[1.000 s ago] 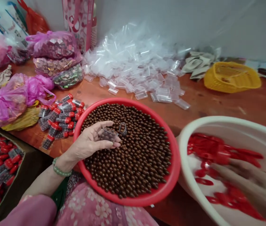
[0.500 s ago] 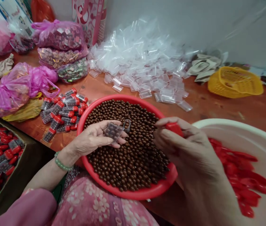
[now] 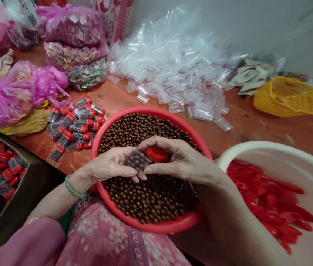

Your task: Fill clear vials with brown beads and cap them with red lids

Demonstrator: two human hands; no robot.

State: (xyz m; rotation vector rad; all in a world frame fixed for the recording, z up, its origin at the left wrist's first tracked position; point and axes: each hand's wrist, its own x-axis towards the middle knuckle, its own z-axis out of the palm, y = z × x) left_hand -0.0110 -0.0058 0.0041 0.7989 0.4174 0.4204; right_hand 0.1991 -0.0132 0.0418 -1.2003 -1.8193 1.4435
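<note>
Over the red basin [image 3: 207, 147] of shiny brown balls [image 3: 148, 207], my left hand [image 3: 114, 162] grips a small clear plastic case [image 3: 137, 161] with brown balls inside. My right hand [image 3: 184, 159] pinches a red cap [image 3: 157, 154] between thumb and fingers. The cap is at the right end of the case; I cannot tell whether it is seated on it. On the right, a white basin [image 3: 245, 147] holds loose red caps [image 3: 273, 203].
Filled, red-capped cases [image 3: 76, 125] lie piled left of the basin, with more in a cardboard box [image 3: 31, 173]. Behind spreads a heap of clear cases [image 3: 173, 70]. Pink bags [image 3: 73, 33] stand back left, a yellow basket [image 3: 286, 98] back right.
My right hand has brought the red cap leftward to the case in my left hand. The left hand still holds the filled case above the balls. The view has shifted slightly.
</note>
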